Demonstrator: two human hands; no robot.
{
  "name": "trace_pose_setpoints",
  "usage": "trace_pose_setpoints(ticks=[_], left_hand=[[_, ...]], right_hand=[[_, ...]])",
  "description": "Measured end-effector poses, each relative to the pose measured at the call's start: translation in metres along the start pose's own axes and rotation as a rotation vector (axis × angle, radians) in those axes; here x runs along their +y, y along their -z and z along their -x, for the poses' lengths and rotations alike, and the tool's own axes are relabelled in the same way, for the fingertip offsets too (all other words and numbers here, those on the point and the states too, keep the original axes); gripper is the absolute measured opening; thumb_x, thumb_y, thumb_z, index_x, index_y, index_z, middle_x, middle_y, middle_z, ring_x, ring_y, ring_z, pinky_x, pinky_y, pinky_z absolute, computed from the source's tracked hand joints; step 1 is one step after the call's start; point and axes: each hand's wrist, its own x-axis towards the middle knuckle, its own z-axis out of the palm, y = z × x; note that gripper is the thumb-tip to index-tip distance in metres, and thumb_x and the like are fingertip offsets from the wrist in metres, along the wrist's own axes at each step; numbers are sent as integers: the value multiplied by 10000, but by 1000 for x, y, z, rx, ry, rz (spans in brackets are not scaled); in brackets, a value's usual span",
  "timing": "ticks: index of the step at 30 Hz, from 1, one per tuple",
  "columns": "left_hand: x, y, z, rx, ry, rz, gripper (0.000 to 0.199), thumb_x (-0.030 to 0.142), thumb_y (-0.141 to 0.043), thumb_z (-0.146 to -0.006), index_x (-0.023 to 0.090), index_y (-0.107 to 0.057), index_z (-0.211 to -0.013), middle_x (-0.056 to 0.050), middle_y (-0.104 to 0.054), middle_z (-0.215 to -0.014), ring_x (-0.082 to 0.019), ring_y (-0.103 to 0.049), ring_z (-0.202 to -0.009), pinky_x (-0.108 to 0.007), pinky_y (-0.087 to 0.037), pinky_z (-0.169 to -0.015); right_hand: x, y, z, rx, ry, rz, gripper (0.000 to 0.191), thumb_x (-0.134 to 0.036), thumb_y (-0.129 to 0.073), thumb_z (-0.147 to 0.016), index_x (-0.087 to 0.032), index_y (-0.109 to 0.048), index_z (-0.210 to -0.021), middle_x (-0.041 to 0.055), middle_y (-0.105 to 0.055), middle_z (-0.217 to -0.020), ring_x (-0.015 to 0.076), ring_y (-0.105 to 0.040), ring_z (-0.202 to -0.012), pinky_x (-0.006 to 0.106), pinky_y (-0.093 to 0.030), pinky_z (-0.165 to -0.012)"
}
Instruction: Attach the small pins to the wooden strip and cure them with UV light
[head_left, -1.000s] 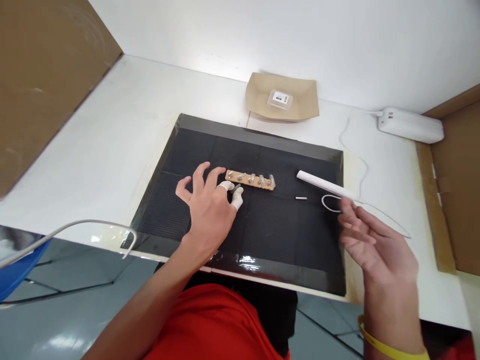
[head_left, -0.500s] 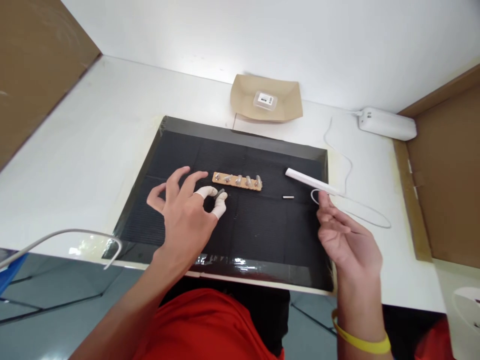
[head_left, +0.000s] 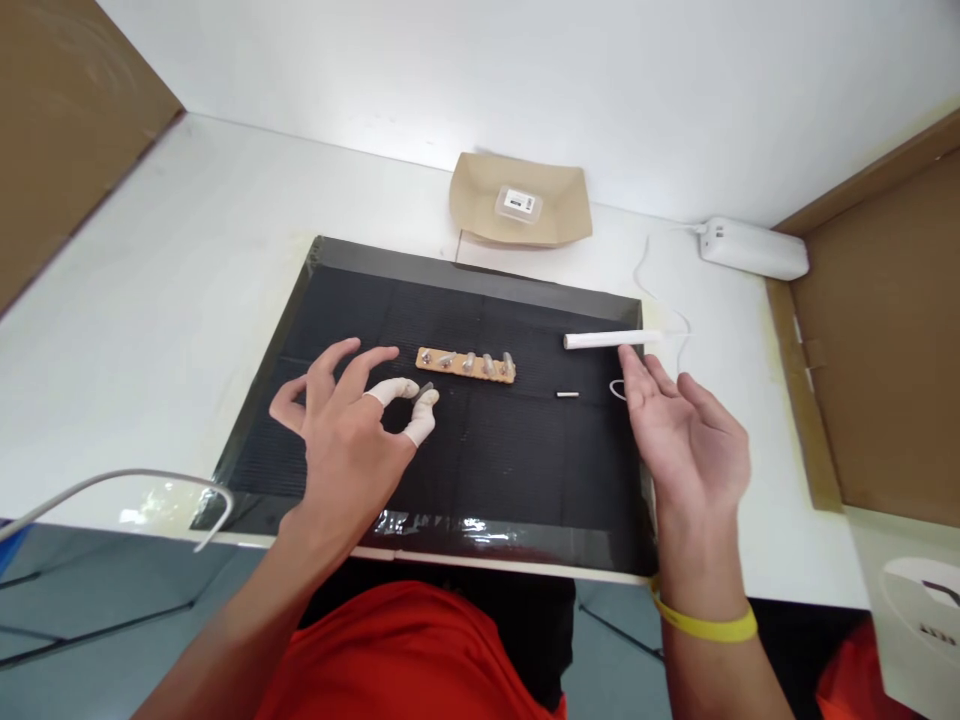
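My left hand (head_left: 360,410), with white covers on thumb and forefinger, pinches a small dark piece (head_left: 424,390) over the black mat (head_left: 495,470). Just beyond those fingertips lies a tan strip (head_left: 465,365) carrying several small shiny metallic pieces. My right hand (head_left: 686,430) is palm up with its fingers stretched out at the mat's right edge. Its fingertips are beside a white stick-like device (head_left: 604,340); whether they touch it is unclear. A short metallic pin (head_left: 568,395) lies on the mat between the strip and my right hand.
Behind the mat stands a brown paper tray (head_left: 562,210) holding a clear plastic box (head_left: 519,204). At the back right is a white power block (head_left: 754,248) with a thin cable. A grey cable (head_left: 142,473) curves over the front left. Cardboard walls flank both sides.
My right hand has opened from folded fingers to a stretched-out palm, and the white device has turned to lie more level. The left hand keeps its pinch. The whole view has shifted slightly.
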Motion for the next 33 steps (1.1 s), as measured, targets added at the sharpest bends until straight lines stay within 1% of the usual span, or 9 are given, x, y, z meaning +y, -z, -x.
trace_pose_setpoints(ticks=[4, 8, 12, 17, 24, 27, 29, 31, 33], left_hand=[[-1, 1, 0, 1, 17, 1, 119, 288, -757, -913, 235, -719, -814, -57, -780, -1237, -372, -609, -1333, -563, -328, -1052], [-3, 3, -3, -58, 51, -13, 130, 281, -730, -937, 238, -725, -814, -65, -772, -1260, -382, -590, -1347, -585, -335, -1049], [-5, 3, -3, -98, 42, -39, 114, 254, -740, -914, 236, -733, -802, -70, -771, -1257, -383, -579, -1349, -599, -332, -1052], [-7, 7, 2, -144, 48, -80, 131, 250, -725, -935, 218, -746, -810, -87, -765, -1266, -383, -578, -1360, -619, -329, -1058], [-15, 25, 3, -250, 7, -104, 271, 430, -746, -953, 216, -751, -787, -90, -765, -1250, -374, -587, -1350, -639, -334, -1079], [-22, 33, -2, -306, -3, -96, 266, 490, -829, -870, 231, -774, -891, -107, -757, -1253, -382, -583, -1340, -621, -340, -1083], [-26, 35, -6, -379, -28, -128, 292, 450, -841, -866, 239, -783, -1059, -139, -714, -1342, -405, -534, -1387, -624, -340, -1096], [-30, 33, -12, -455, -65, -158, 388, 417, -850, -861, 245, -764, -1198, -167, -659, -1424, -438, -479, -1431, -645, -340, -1102], [-31, 31, -19, -514, -104, -152, 386, 403, -866, -844, 254, -776, -1189, -169, -627, -1464, -461, -444, -1456, -670, -341, -1099]], right_hand=[[-2, -2, -5, -10, 0, 13, 213, -174, -559, -925, -153, -644, -1120, 169, -674, -1331, 226, -650, -1333, 380, -609, -1081], [2, -5, 10, -34, -87, 32, 161, -175, -670, -866, -206, -676, -1024, 39, -709, -1113, 120, -706, -1006, 245, -637, -863], [9, -9, 31, -64, -94, 67, 80, -190, -698, -863, -222, -707, -936, -1, -662, -972, 85, -612, -772, 204, -571, -702], [21, -16, 37, -15, -73, 149, 60, -202, -731, -838, -225, -720, -892, -9, -625, -912, 92, -559, -733, 215, -522, -657], [25, -24, 30, -68, -90, 231, 81, -180, -740, -799, -204, -720, -874, -5, -613, -882, 91, -537, -737, 192, -510, -626], [20, -25, 26, -96, -65, 277, 61, -184, -713, -817, -220, -720, -866, 2, -606, -878, 105, -527, -730, 206, -518, -614], [16, -26, 24, -130, -49, 312, 63, -188, -703, -832, -242, -722, -859, 8, -606, -883, 117, -524, -728, 221, -527, -612], [13, -27, 23, -197, -24, 350, 55, -212, -719, -844, -261, -730, -865, 14, -616, -881, 125, -536, -733, 234, -534, -623], [13, -29, 25, -300, 4, 395, 46, -270, -766, -845, -267, -742, -884, 16, -635, -862, 130, -556, -728, 245, -531, -625]])
